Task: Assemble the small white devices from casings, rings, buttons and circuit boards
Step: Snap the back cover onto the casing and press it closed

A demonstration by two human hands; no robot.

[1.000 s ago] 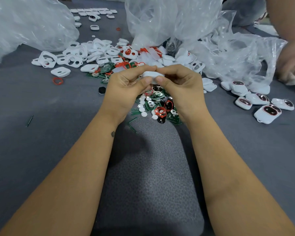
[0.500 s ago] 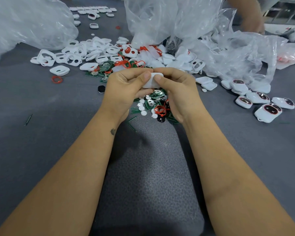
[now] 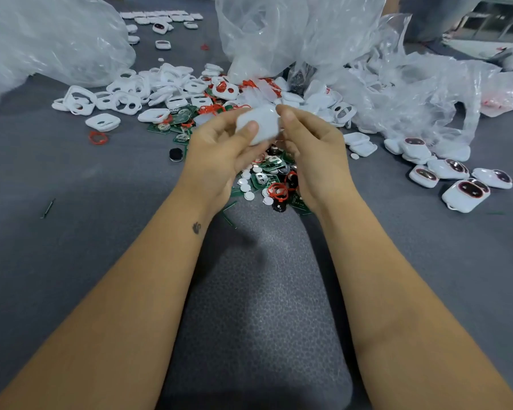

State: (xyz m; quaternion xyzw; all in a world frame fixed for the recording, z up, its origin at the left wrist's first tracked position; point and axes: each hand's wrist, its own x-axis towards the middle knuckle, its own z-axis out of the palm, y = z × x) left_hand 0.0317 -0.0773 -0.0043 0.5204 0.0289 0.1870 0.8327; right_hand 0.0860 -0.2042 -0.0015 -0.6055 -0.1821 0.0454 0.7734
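Note:
A small white casing (image 3: 261, 124) is held above the parts pile at the centre. My left hand (image 3: 219, 155) grips its left side with the thumb across the front. My right hand (image 3: 314, 149) pinches its right edge with thumb and fingers. Under the hands lies a heap of green circuit boards (image 3: 265, 177), red rings (image 3: 277, 191) and white round buttons (image 3: 246, 187). White casing frames (image 3: 131, 99) lie scattered at the back left. Several assembled devices (image 3: 465, 195) with dark windows sit on the right.
Large clear plastic bags (image 3: 51, 39) stand at the back left, and more crumpled bags (image 3: 293, 28) at the back centre and right. A grey foam pad (image 3: 261, 306) lies between my forearms. A loose red ring (image 3: 97, 138) and a black disc (image 3: 176, 154) lie on the grey table.
The casing has turned in my hands, showing more of its broad face. My fingers have loosened around it. The other person's arm at the back right is gone from view.

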